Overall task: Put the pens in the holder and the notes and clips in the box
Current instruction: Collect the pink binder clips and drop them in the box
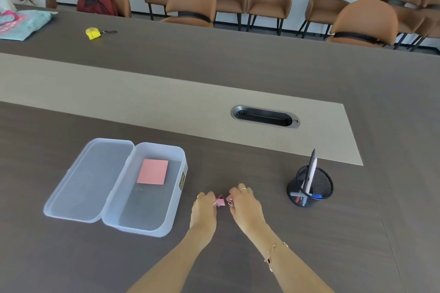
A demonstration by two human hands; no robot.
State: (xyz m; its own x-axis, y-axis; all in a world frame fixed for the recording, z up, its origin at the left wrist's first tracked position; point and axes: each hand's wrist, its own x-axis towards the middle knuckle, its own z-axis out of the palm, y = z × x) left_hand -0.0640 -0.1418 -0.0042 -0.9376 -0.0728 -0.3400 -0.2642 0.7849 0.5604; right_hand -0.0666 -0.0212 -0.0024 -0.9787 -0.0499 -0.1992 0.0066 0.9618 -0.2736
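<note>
From the head view, two pink binder clips sit between the hands on the dark table point(309, 245): the left clip point(220, 202) is pinched in the fingers point(209, 197) of the left hand point(204, 209), and the right clip point(229, 199) is pinched by the right hand point(246, 204); both hands are closed on their clips, low at the table surface, though whether the clips rest on it cannot be told. The two clips lie just beside each other. One clear plastic box point(142, 223) stands to the left of the left hand, near it, its lid point(83, 185) hinged open and lying flat on the far-left side. One pink pad of notes point(153, 172) lies inside the box toward its far end. One black mesh holder point(309, 187) stands to the right of the right hand, apart from it, with several pens point(311, 169) in it; their exact count is unclear. Bare table lies open between hands and box, and between hands and holder.
</note>
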